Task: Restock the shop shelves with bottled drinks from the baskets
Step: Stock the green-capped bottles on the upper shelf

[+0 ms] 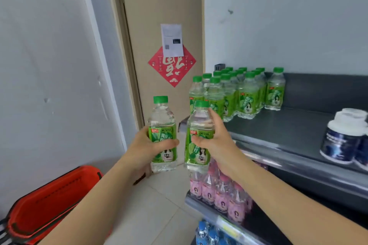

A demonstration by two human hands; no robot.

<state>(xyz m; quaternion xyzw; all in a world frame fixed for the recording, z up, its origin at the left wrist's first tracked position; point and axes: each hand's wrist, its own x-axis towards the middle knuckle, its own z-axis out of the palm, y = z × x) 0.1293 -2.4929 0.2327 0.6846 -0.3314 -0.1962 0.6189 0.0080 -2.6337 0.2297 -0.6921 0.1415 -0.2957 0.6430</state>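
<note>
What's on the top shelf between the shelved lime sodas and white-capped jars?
Nothing: head view shows bare top shelf between shelved lime soda bottles and white-capped jars.

Place: small retail shop, aisle end beside a door.

Shelving (294, 135): grey metal, tiered, along the right wall. A yellow label (229, 228) sits on a lower front rail, print too blurred to read.

Top shelf, left end: lime soda bottles (235, 93), identical, green caps, set in rows. Right edge: dark jars (344, 141), white lids.

Middle shelf, front left corner: pink-labelled bottles (221, 195), in rows.

Lowest shelf in view: blue-capped bottles (207, 232).

Floor (159, 205), pale tile: red shopping basket (49, 201), lower left.

Door (159, 6), beige: red diamond paper ornament (173, 73), with a printed notice (172, 40) over its top corner.
</note>
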